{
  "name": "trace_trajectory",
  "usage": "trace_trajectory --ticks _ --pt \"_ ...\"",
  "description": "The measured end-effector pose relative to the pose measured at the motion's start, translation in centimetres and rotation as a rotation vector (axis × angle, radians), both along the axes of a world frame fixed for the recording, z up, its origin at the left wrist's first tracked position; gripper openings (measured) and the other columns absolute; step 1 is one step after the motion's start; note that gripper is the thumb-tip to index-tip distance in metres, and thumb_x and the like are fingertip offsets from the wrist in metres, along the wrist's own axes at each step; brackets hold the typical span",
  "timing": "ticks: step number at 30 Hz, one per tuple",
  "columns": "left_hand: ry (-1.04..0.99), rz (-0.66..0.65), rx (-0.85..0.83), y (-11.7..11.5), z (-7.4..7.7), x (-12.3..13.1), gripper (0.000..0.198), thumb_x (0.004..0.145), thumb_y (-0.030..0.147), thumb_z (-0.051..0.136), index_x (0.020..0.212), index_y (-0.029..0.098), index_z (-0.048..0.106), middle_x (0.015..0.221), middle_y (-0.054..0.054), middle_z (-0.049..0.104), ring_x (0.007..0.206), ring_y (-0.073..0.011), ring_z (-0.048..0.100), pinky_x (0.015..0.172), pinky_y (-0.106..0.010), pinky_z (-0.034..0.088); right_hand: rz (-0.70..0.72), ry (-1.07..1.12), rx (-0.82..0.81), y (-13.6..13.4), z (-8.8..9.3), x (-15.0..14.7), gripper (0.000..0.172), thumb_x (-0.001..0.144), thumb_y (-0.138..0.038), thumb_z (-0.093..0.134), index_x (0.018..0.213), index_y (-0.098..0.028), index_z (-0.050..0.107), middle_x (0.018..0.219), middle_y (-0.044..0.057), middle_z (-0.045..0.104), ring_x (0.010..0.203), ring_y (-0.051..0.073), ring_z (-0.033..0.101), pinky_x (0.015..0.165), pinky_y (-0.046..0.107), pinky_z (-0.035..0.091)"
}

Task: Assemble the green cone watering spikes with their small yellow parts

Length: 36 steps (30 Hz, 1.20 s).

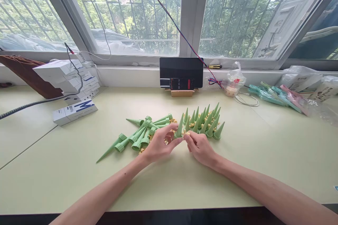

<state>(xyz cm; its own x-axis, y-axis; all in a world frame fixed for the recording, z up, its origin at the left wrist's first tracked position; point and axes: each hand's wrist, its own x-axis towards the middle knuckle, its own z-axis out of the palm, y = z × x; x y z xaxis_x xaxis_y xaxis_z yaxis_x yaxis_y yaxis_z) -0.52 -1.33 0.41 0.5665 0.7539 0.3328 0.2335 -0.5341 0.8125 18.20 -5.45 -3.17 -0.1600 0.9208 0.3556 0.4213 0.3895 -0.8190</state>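
Observation:
Between thumb and fingers, my left hand (161,145) holds a green cone (180,126) with its tip pointing up. My right hand (201,146) pinches a small yellow valve piece (186,134) right beside the cone's base. Behind and to the right of my hands stand several upright green cones (218,130) in rows, with yellow pieces among them. To the left lies a loose pile of green cones (137,136), their wide ribbed ends showing. Some yellow pieces (142,150) are partly hidden under that pile and behind my left hand.
White boxes (75,111) stand at the left. A phone (182,84) leans on a dark tablet (181,65) near the window. At the back right are a plastic-wrapped cup (232,83), cables, and bagged items (277,96). The table's front edge (185,209) runs below my arms.

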Motion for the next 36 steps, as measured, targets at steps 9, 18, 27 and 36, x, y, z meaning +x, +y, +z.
trace_trajectory --ticks 9,18,27,36 --pt "0.016 -0.005 0.002 0.0 -0.1 0.0 0.030 0.089 0.033 0.062 0.113 0.017 0.057 0.088 -0.004 0.060 0.062 -0.0097 0.050 0.056 -0.024 0.049 0.002 0.048 -0.022 -0.1 0.2 0.0 0.028 0.102 -0.042 0.039 0.093 -0.019 0.053 0.052 -0.007 0.045 0.045 0.010 0.039 0.049 0.024 0.028" --pt "0.040 -0.023 0.036 0.1 -0.2 0.0 0.028 0.089 0.030 0.062 0.113 0.017 0.058 0.089 -0.003 0.060 0.061 -0.0090 0.050 0.054 -0.022 0.047 0.009 0.063 0.001 -0.2 0.1 0.0 0.032 0.103 -0.041 0.038 0.081 -0.021 0.048 0.053 -0.006 0.045 0.046 0.010 0.039 0.049 0.024 0.030" --pt "0.040 -0.046 0.124 0.2 -0.9 0.0 0.026 0.088 0.024 0.064 0.113 0.021 0.058 0.089 0.000 0.061 0.061 -0.0075 0.051 0.052 -0.019 0.045 0.002 0.062 0.001 0.0 0.0 -0.1 0.037 0.103 -0.041 0.036 0.073 -0.022 0.042 0.052 -0.006 0.043 0.046 0.010 0.038 0.049 0.025 0.030" --pt "0.051 -0.012 0.179 0.1 -1.1 0.1 0.025 0.088 0.024 0.063 0.112 0.020 0.059 0.086 -0.001 0.063 0.058 -0.0075 0.050 0.051 -0.020 0.046 -0.002 0.050 -0.005 0.1 -0.4 0.0 0.038 0.103 -0.042 0.035 0.073 -0.021 0.044 0.051 -0.006 0.041 0.047 0.010 0.036 0.049 0.025 0.029"
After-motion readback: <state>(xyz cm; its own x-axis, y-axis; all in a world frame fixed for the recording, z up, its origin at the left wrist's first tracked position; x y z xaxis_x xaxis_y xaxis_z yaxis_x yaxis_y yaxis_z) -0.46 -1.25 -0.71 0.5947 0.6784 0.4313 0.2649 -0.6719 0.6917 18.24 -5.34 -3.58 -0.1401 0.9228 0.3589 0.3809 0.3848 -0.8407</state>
